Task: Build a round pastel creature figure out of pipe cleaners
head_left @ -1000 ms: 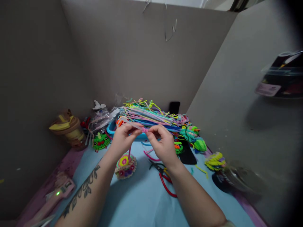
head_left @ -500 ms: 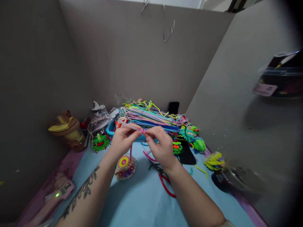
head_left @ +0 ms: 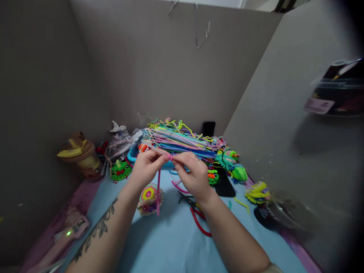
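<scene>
Between my two hands is a pink pipe cleaner (head_left: 158, 193), coiled near its upper end around a pale thin rod (head_left: 155, 147). My left hand (head_left: 148, 165) pinches the rod and the pink strand between thumb and fingers, with a long pink tail hanging below it. Fingertips of my right hand (head_left: 193, 174) are closed at the right end of the pink coil. Under the left hand, a round multicoloured pipe-cleaner piece (head_left: 148, 197) with a yellow and pink centre lies on the blue cloth (head_left: 167, 231). Red-handled pliers or cutters (head_left: 196, 214) rest beneath the right wrist.
A heap of pipe cleaners (head_left: 176, 138) fills a blue tray (head_left: 132, 155) at the back. Fuzzy figures, including a green one (head_left: 121, 170), lie around it. A brown cup (head_left: 85, 157) and a pink device with a green light (head_left: 75, 229) are left; a phone (head_left: 225, 185) lies right.
The pink tail, earlier mostly behind the left hand and short in view, now hangs straight down in front of the round piece. Both hands stay nearly in place.
</scene>
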A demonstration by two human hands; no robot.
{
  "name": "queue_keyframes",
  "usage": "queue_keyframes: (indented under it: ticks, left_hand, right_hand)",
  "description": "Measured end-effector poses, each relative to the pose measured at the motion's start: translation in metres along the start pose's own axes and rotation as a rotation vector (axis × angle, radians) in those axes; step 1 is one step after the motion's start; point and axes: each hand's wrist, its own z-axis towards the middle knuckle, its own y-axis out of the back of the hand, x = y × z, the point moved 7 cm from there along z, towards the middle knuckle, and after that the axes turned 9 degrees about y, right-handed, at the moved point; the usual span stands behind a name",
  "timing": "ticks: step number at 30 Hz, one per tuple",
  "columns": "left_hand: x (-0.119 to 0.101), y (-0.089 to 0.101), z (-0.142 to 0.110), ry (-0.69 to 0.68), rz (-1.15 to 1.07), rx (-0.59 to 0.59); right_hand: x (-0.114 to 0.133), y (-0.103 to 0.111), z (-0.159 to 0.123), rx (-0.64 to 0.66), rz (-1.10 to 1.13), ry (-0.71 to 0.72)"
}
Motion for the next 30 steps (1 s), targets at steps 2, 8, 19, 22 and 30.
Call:
queue_keyframes:
  ticks: [2,8,19,22,30]
  left_hand:
    - [-0.001,-0.001,0.000,0.008,0.007,0.006]
    - [0.001,-0.002,0.001,0.040,-0.019,0.029]
    - [0.005,-0.005,0.003,0.077,-0.030,0.065]
    - [0.005,-0.009,0.003,0.058,-0.011,0.113]
    - [0.007,-0.003,0.004,0.028,0.128,0.048]
  right_hand:
    - [-0.001,-0.001,0.000,0.010,0.020,0.000]
    - [-0.002,-0.003,0.000,0.022,0.060,-0.021]
    - [-0.008,-0.007,-0.001,0.040,0.039,-0.085]
    - [-0.011,-0.005,-0.001,0.008,0.013,-0.159]
    - [-0.013,-0.004,-0.001,0.031,-0.020,-0.148]
